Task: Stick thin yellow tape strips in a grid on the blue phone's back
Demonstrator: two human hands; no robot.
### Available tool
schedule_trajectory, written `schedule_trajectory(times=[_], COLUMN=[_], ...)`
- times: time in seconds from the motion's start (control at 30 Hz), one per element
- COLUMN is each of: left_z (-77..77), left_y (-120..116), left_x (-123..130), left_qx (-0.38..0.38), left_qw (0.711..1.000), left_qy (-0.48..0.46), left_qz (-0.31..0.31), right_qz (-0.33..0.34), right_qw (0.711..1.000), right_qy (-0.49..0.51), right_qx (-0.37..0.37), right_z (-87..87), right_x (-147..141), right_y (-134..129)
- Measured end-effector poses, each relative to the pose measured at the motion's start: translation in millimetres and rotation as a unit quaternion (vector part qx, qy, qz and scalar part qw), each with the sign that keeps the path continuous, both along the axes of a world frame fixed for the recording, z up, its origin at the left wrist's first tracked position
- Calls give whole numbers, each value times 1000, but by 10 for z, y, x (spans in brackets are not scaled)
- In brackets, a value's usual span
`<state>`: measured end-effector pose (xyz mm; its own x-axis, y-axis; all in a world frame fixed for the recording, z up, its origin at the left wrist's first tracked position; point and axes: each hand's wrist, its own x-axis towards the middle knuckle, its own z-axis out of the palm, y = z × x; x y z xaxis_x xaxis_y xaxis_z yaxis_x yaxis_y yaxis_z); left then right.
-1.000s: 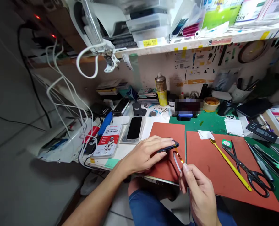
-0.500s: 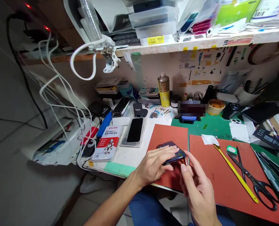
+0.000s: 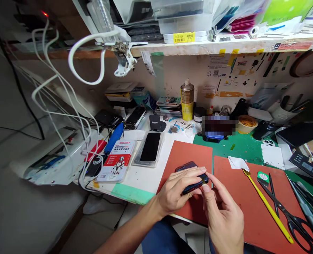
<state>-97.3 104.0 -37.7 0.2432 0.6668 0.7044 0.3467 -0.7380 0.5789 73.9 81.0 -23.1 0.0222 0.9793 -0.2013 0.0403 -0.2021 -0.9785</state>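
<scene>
A dark, glossy smartphone (image 3: 186, 166) is tilted over the left orange mat (image 3: 179, 150). My left hand (image 3: 176, 188) is closed around it, with fingers across its upper face and the thumb underneath at the near edge. My right hand (image 3: 221, 204) is at the phone's right end, its thumb and index finger pinched close against the corner. What sits between those fingertips is too small to make out. Part of the phone is hidden under my left fingers.
Left of the mat lie another phone (image 3: 150, 146) on a clear case and a battery box (image 3: 116, 160). To the right are a yellow brush (image 3: 269, 208), black scissors (image 3: 286, 211) and a white cloth piece (image 3: 238, 163). A spray can (image 3: 187, 100) stands behind, under a shelf (image 3: 185, 49).
My right fingertips have come in against the phone's corner; the thin pale piece seen between them earlier is now hidden. The phone's near edge has turned more toward me. The view has shifted slightly.
</scene>
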Motion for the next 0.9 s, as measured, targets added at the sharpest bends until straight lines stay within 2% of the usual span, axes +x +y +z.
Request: schedule_trajectory(times=[0.13, 0.33, 0.53, 0.73, 0.9], left_z=[-7, 4, 8, -14, -15], left_y=[-18, -27, -41, -25, -18], left_x=[41, 52, 47, 71, 78], left_qx=[21, 16, 11, 2, -19], left_qw=[999, 999, 999, 998, 991], left_qy=[-8, -1, 1, -41, -79], left_qz=[30, 42, 47, 52, 102], right_qz=[21, 18, 24, 36, 30], right_qw=[999, 999, 999, 999, 998], right_qy=[-15, -23, -17, 0, 33], right_qx=[24, 30, 15, -24, -35], right_z=[-88, -173, -182, -173, -161], right_x=[68, 98, 93, 73, 24], right_y=[41, 39, 34, -3, 12])
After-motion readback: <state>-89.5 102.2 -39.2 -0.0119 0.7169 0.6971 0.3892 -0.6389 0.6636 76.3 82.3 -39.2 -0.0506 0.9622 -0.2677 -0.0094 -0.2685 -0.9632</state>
